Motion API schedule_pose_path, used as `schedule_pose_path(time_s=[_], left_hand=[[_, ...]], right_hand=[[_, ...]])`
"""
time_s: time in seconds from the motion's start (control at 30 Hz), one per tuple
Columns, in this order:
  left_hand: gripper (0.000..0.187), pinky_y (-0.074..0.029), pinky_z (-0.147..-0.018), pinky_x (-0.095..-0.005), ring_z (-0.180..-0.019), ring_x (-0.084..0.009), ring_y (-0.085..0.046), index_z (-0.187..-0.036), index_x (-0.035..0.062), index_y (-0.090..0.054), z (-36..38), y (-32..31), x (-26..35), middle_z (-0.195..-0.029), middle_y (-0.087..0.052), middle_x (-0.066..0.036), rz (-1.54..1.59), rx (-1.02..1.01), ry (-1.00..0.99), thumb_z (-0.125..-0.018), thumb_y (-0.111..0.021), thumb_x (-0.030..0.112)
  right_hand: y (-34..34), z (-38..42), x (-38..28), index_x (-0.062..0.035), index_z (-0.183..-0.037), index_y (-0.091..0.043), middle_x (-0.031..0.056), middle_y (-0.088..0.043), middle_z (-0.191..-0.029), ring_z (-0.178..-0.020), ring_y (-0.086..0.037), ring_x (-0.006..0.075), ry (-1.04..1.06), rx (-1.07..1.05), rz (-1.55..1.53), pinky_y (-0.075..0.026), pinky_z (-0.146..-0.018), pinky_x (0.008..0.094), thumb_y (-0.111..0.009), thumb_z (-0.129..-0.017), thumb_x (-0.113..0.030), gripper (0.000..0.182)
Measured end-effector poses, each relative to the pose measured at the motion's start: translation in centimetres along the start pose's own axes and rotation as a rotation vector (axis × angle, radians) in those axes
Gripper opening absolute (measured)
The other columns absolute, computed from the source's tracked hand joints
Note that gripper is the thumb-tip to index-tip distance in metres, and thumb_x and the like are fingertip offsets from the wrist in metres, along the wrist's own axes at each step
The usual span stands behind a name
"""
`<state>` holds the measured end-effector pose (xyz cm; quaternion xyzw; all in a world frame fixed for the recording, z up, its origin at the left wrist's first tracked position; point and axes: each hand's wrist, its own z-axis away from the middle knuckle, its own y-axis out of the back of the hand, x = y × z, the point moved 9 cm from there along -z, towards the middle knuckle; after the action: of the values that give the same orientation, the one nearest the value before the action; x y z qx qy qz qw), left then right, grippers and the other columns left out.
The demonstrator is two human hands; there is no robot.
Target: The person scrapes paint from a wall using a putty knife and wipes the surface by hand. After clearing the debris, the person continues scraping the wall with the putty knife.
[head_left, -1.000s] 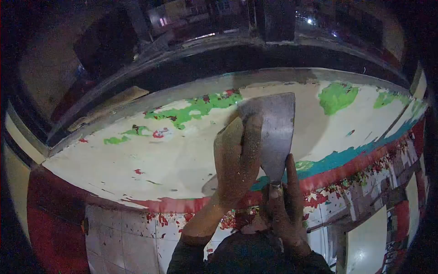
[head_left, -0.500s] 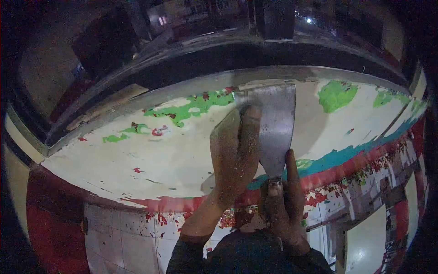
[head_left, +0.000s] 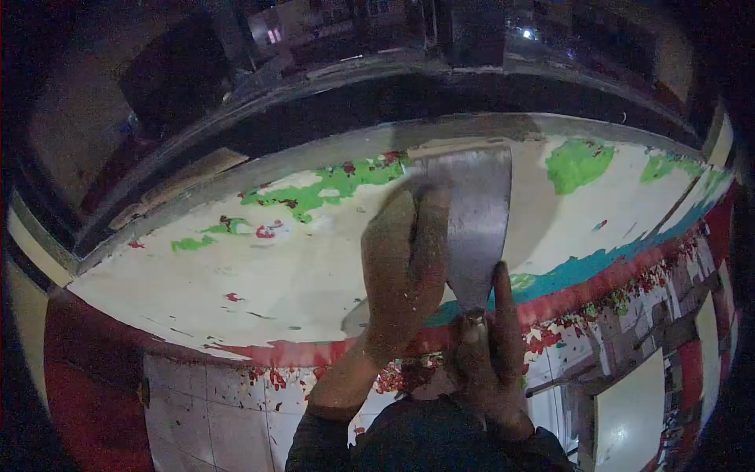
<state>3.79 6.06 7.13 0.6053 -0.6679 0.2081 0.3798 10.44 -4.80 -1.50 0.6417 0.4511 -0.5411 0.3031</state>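
A wide metal scraper [head_left: 481,224] stands with its blade edge near the top border of a pale wall [head_left: 299,259] that has green and red patches. My right hand [head_left: 489,354] is closed round the scraper's handle, with one finger stretched up along the blade's lower right side. At the blade's left side is my left hand [head_left: 407,252], its fingers bent and pressed together against the blade. Its fingertips and whatever lies under them are partly hidden in shadow.
A grey ledge [head_left: 314,149] curves above the wall, with a dark window area beyond. Teal and red bands [head_left: 307,354] run along the wall's lower edge. Red and green flakes litter the tiled floor [head_left: 236,401]. A pale panel [head_left: 629,413] lies at lower right.
The view has shifted very slightly. Both hands and the scraper are in almost the same place against the wall.
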Motion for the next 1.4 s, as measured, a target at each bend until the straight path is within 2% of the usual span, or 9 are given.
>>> schedule_pose_path(time_s=[0.33,0.47,0.6,0.7,0.77,0.93,1.07,1.23,1.4], left_hand=[[0.029,-0.039,-0.060,-0.0371,-0.060,-0.0319,-0.048,-0.072,-0.0040,-0.049,-0.4,0.6,1.9,-0.069,-0.051,-0.019,0.110,0.075,-0.263,-0.086,-0.044,0.021],[0.026,-0.039,-0.060,-0.0372,-0.060,-0.0314,-0.048,-0.073,-0.0037,-0.049,-0.9,0.4,0.1,-0.066,-0.050,-0.018,-0.014,-0.055,0.060,-0.086,-0.044,0.019],[0.026,-0.037,-0.052,-0.0349,-0.052,-0.0274,-0.046,-0.070,-0.0010,-0.047,0.1,-0.2,0.4,-0.057,-0.047,-0.013,-0.031,-0.028,-0.084,-0.086,-0.044,0.020],[0.029,-0.033,-0.045,-0.0299,-0.048,-0.0146,-0.042,-0.067,0.0008,-0.046,1.2,0.1,-0.6,-0.054,-0.042,-0.008,0.072,-0.010,0.022,-0.086,-0.046,0.023],[0.028,-0.032,-0.043,-0.0290,-0.046,-0.0140,-0.042,-0.067,0.0010,-0.046,1.6,0.1,-1.3,-0.054,-0.043,-0.007,0.140,-0.052,0.086,-0.086,-0.046,0.022],[0.030,-0.032,-0.040,-0.0282,-0.044,-0.0125,-0.042,-0.066,0.0012,-0.046,0.5,0.3,-1.4,-0.052,-0.043,-0.006,-0.050,-0.038,0.035,-0.086,-0.046,0.023],[0.031,-0.031,-0.040,-0.0297,-0.042,-0.0143,-0.041,-0.065,0.0013,-0.046,0.9,0.5,-0.7,-0.050,-0.042,-0.007,0.012,-0.013,0.027,-0.086,-0.045,0.024],[0.032,-0.031,-0.039,-0.0314,-0.039,-0.0169,-0.041,-0.064,0.0021,-0.045,0.8,0.7,0.1,-0.047,-0.041,-0.007,-0.055,0.037,-0.149,-0.086,-0.043,0.024],[0.031,-0.031,-0.040,-0.0321,-0.039,-0.0166,-0.041,-0.065,0.0024,-0.046,0.4,0.5,-0.8,-0.046,-0.040,-0.007,0.003,-0.017,0.002,-0.086,-0.043,0.025]], right_hand=[[0.4,-0.1,0.0,0.0012,-0.133,-0.008,0.0068,-0.049,-0.074,-0.056,-0.044,0.0101,0.040,0.033,0.083,-0.038,-0.050,0.0239,-0.036,-0.089,-0.016,0.055],[-0.3,-1.0,-1.1,0.0015,-0.133,-0.008,0.0054,-0.049,-0.073,-0.056,-0.043,0.0091,0.085,0.012,0.065,-0.038,-0.049,0.0226,-0.037,-0.089,-0.019,0.056],[0.4,0.2,-0.3,0.0024,-0.132,-0.009,0.0046,-0.049,-0.074,-0.058,-0.043,0.0089,0.002,0.035,0.062,-0.038,-0.050,0.0233,-0.037,-0.089,-0.021,0.057],[0.5,0.5,0.9,0.0020,-0.132,-0.007,0.0038,-0.047,-0.072,-0.057,-0.042,0.0085,-0.015,0.045,0.035,-0.036,-0.049,0.0226,-0.039,-0.088,-0.023,0.060],[0.5,0.2,1.1,-0.0010,-0.133,-0.002,0.0004,-0.042,-0.063,-0.050,-0.039,0.0067,0.113,0.076,0.115,-0.031,-0.043,0.0200,-0.042,-0.087,-0.028,0.067],[0.3,0.0,1.7,-0.0013,-0.133,-0.001,0.0010,-0.042,-0.062,-0.049,-0.040,0.0080,0.026,0.080,0.004,-0.033,-0.044,0.0210,-0.043,-0.087,-0.028,0.068],[-0.2,0.6,1.7,0.0036,-0.132,-0.010,0.0067,-0.049,-0.081,-0.058,-0.043,0.0076,-0.029,-0.044,-0.046,-0.035,-0.048,0.0215,-0.034,-0.088,-0.015,0.053],[0.0,0.5,1.2,0.0029,-0.132,-0.009,0.0049,-0.048,-0.076,-0.054,-0.041,0.0069,0.040,-0.008,0.037,-0.034,-0.046,0.0210,-0.034,-0.089,-0.016,0.053],[-0.1,-0.2,1.2,0.0032,-0.132,-0.009,0.0046,-0.048,-0.073,-0.054,-0.042,0.0077,0.030,0.007,0.065,-0.035,-0.047,0.0213,-0.034,-0.089,-0.016,0.053]])
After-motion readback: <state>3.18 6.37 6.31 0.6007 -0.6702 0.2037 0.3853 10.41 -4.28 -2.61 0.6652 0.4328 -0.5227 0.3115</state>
